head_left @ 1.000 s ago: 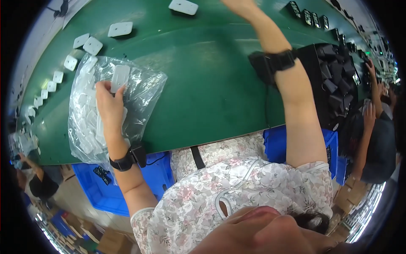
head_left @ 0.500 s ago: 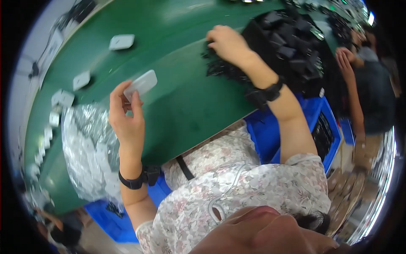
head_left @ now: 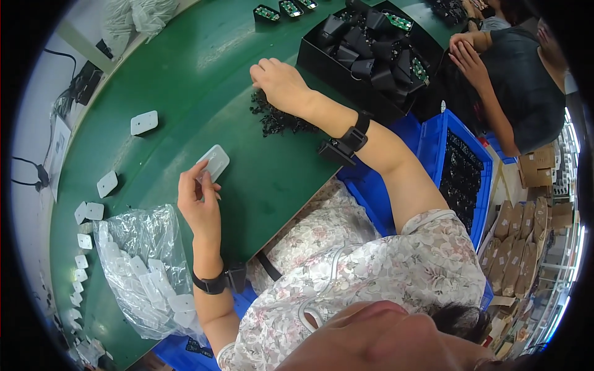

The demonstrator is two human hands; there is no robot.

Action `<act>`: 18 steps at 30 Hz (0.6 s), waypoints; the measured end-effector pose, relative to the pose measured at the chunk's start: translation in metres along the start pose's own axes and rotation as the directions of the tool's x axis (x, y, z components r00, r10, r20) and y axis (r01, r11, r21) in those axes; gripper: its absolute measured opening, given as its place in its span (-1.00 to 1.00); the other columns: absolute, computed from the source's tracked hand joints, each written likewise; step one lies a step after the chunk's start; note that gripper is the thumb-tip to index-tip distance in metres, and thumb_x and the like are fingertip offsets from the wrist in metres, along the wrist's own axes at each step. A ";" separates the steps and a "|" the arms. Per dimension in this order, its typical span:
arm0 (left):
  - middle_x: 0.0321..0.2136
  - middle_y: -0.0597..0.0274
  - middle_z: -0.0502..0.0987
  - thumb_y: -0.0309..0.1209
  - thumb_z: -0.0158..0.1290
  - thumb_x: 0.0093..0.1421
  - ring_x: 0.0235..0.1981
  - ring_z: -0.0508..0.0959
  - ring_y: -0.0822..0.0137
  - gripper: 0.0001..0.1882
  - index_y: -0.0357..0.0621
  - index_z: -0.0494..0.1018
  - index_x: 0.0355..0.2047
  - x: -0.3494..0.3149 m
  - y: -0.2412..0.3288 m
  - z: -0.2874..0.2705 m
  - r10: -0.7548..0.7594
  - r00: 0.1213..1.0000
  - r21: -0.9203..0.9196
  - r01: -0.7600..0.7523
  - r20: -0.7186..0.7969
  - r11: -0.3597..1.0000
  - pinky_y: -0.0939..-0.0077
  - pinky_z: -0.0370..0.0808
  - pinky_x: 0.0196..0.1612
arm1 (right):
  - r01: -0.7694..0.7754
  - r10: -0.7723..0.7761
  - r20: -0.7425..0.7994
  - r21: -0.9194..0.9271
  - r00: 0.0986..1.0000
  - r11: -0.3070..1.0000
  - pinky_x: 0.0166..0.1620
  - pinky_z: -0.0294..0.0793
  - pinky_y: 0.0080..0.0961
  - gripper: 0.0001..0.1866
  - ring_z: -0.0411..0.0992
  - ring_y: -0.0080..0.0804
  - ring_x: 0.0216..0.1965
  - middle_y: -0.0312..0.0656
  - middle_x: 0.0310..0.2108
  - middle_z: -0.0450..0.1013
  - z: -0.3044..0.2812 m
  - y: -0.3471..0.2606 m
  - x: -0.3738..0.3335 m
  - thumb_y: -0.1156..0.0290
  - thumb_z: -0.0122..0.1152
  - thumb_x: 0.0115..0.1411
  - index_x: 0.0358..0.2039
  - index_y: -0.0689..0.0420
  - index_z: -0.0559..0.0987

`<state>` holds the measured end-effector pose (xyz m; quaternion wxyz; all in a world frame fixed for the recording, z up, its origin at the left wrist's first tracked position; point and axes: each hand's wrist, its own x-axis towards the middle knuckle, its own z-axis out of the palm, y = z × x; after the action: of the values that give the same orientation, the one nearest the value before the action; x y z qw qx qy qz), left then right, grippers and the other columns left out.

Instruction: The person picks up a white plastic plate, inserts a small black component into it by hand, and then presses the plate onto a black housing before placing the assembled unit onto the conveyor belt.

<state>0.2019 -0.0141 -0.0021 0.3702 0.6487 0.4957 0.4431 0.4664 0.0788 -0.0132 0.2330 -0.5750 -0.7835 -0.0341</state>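
Moved since 1 s ago: L hand (head_left: 201,201) w/ pale cover (head_left: 215,162), off the bag (head_left: 162,229), now right of it over desk (head_left: 260,191), pinching cover's near edge. R hand (head_left: 281,86) now at small black pcs (head_left: 278,122), fingers curled, can't tell if gripping. Black box (head_left: 337,73) far right.

The left hand (head_left: 201,203) has moved off the bag (head_left: 162,232), where it was a second ago, and now holds the cover (head_left: 216,162) above the surface (head_left: 145,176) to the bag's right. The right hand (head_left: 281,85) has drawn back from its far reach and bent down to the left end of the black pile (head_left: 273,117). The view has turned rightward, and a white bundle (head_left: 151,15) has appeared at upper left.
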 end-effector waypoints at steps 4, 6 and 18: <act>-0.35 0.24 0.43 -0.66 -0.07 0.21 -0.59 0.45 0.55 -0.78 -0.24 0.49 -0.17 0.000 0.004 -0.003 0.000 1.000 -0.039 0.001 0.007 0.999 0.74 0.35 -0.59 | -0.037 0.040 -0.011 0.165 0.999 0.986 -0.23 0.39 -0.23 -0.90 0.37 -0.05 -0.27 -0.09 -0.36 0.37 -0.015 -0.022 0.005 0.58 0.12 0.06 -0.39 0.18 0.42; -0.35 0.24 0.43 -0.66 -0.07 0.21 -0.59 0.45 0.54 -0.77 -0.24 0.49 -0.17 -0.002 0.005 -0.004 -0.001 1.000 -0.045 0.000 -0.011 0.999 0.74 0.35 -0.59 | 0.050 -0.038 -0.057 0.229 0.998 0.972 -0.24 0.41 -0.29 -0.88 0.41 -0.11 -0.28 -0.09 -0.37 0.38 -0.017 -0.039 0.005 0.59 0.12 0.07 -0.34 0.20 0.43; -0.44 0.18 0.43 -0.64 0.00 0.16 -0.62 0.47 0.41 -0.81 -0.21 0.50 -0.23 0.005 0.010 -0.011 0.047 0.984 0.054 -0.038 -0.175 0.998 0.57 0.40 -0.57 | -0.450 0.070 0.446 0.866 0.892 0.217 -0.23 0.54 -0.55 -0.84 0.47 -0.47 -0.34 -0.13 -0.33 0.48 -0.013 -0.110 -0.007 0.58 0.00 0.25 -0.21 0.35 0.51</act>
<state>0.1950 -0.0109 0.0123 0.2990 0.6267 0.5233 0.4939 0.3717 0.0314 0.0195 0.4063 -0.4376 -0.5581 0.5761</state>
